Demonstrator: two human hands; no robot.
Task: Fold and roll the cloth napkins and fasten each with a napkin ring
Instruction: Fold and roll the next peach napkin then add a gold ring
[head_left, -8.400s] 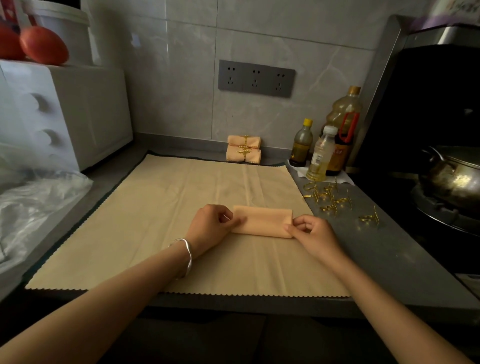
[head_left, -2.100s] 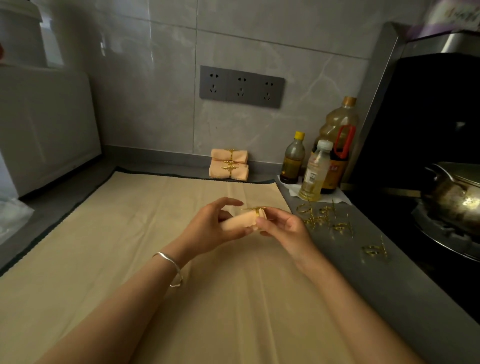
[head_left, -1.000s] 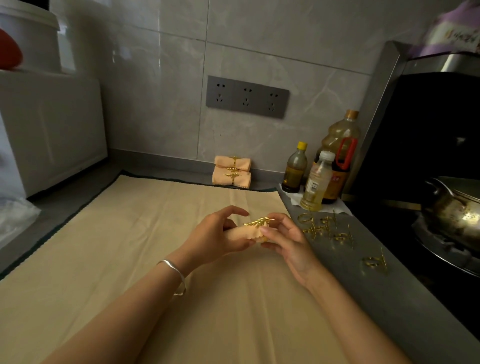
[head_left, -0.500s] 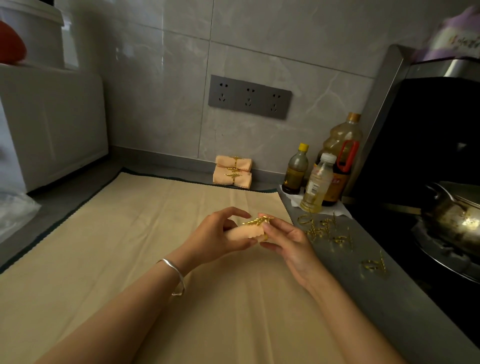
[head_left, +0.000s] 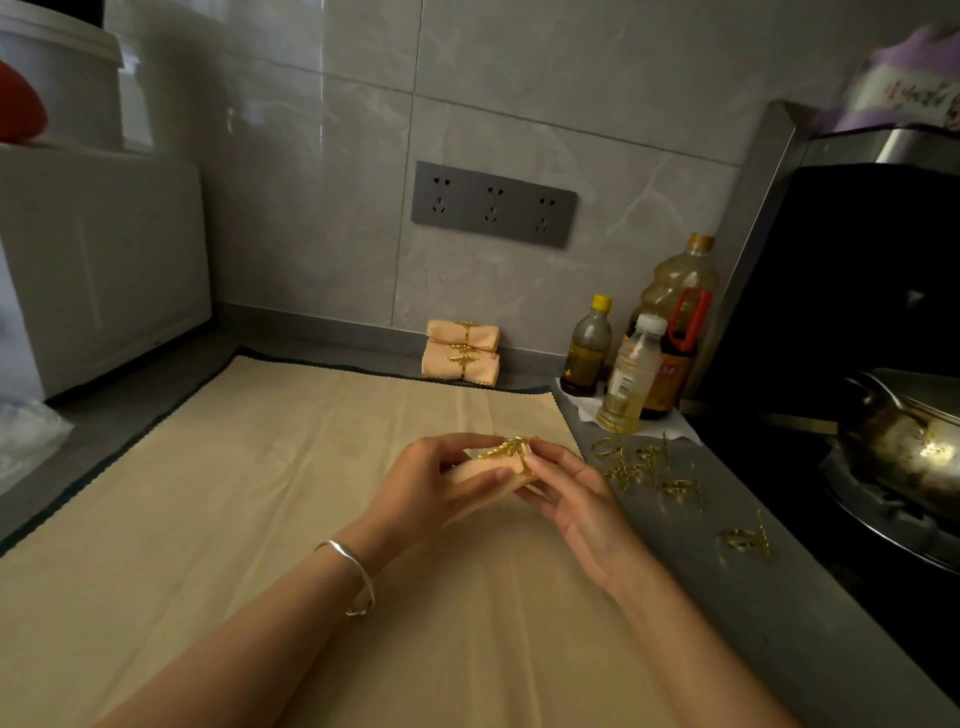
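Left hand (head_left: 431, 488) and right hand (head_left: 576, 499) hold one napkin (head_left: 470, 469); two ringed rolls (head_left: 441, 366) behind

Bare forearms, apparently silver bangle (head_left: 349, 574) on left wrist

Napkin (head_left: 467, 466) now rolled, lifted; ring (head_left: 506, 447) slipped on.

Our dim, warm view: pale sheen on tiles (head_left: 311, 156) left of the socket panel (head_left: 493, 203), blur far upper-right of it.
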